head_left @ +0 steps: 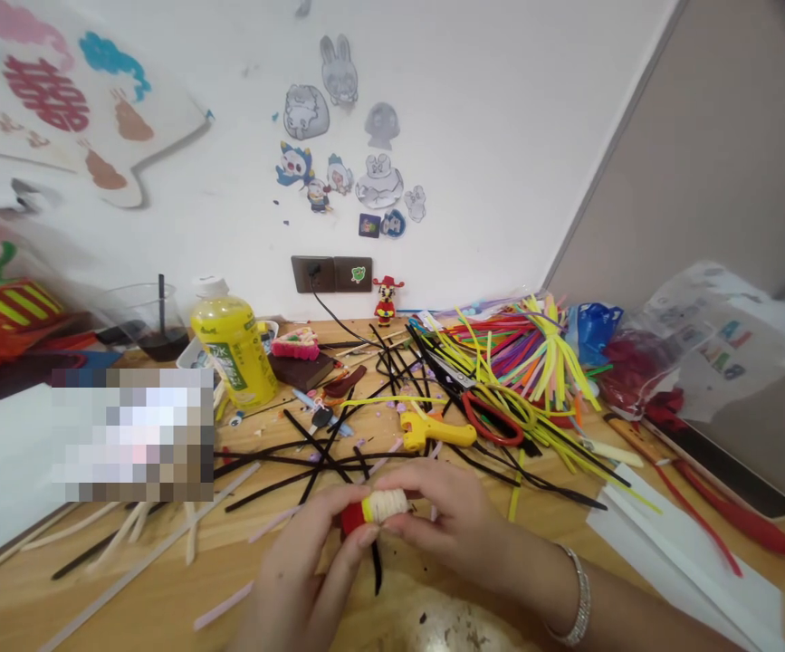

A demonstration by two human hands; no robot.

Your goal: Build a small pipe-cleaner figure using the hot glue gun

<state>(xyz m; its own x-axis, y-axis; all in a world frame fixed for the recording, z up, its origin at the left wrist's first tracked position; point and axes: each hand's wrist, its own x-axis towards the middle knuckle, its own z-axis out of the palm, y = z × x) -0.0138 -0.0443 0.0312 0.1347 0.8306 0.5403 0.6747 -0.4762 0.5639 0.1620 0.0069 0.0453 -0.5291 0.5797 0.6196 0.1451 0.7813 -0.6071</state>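
left hand (pixel 303 580): pinched on red end of fuzzy roll (pixel 377 507)
right hand (pixel 464 523): clamped on cream end of same fuzzy roll
fuzzy roll: between both hands, above table (pixel 161 580), near front edge
behind: glue gun (pixel 433 431), bottle (pixel 234 355)

Straight ahead, a white wall (pixel 501 136) with cartoon stickers (pixel 344 136) dotted across it, dark socket plate (pixel 331 273) low down; beige side wall (pixel 718 136) at right, wooden worktop (pixel 181 580) below, evenly lit.
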